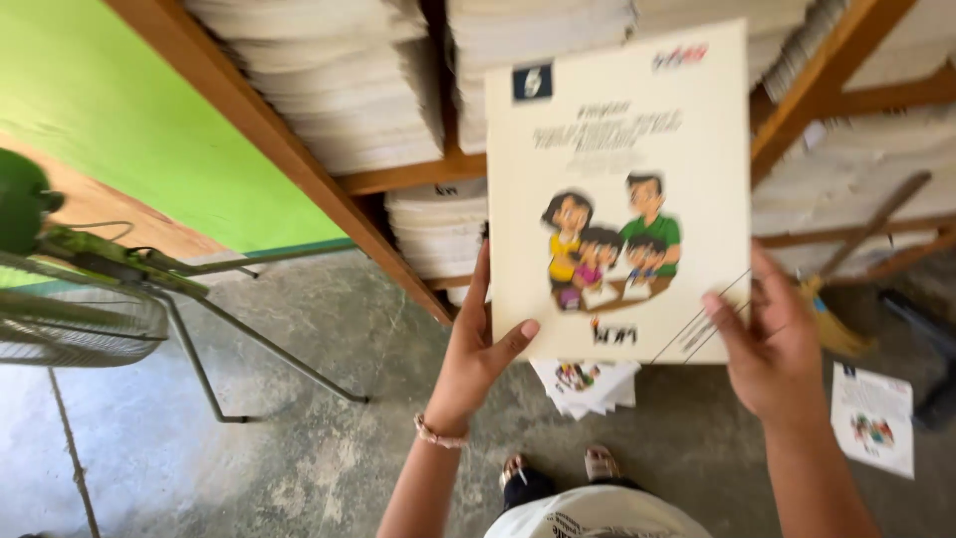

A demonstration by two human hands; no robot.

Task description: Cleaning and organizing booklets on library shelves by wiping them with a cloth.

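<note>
A cream-coloured booklet (617, 179) with a cartoon family drawn on its cover is held up flat in front of me. My left hand (478, 344) grips its lower left corner, thumb on the cover. My right hand (767, 349) grips the lower right corner, thumb over the edge. A beaded bracelet sits on my left wrist. Below the booklet, a small pile of the same booklets (588, 384) lies on the concrete floor near my sandalled feet.
A wooden shelf frame (299, 169) holds tall stacks of white paper (339, 80) behind the booklet. A metal fan stand (199, 339) with a wire cage stands at left. A single booklet (874, 418) lies on the floor at right, near a broom (836, 319).
</note>
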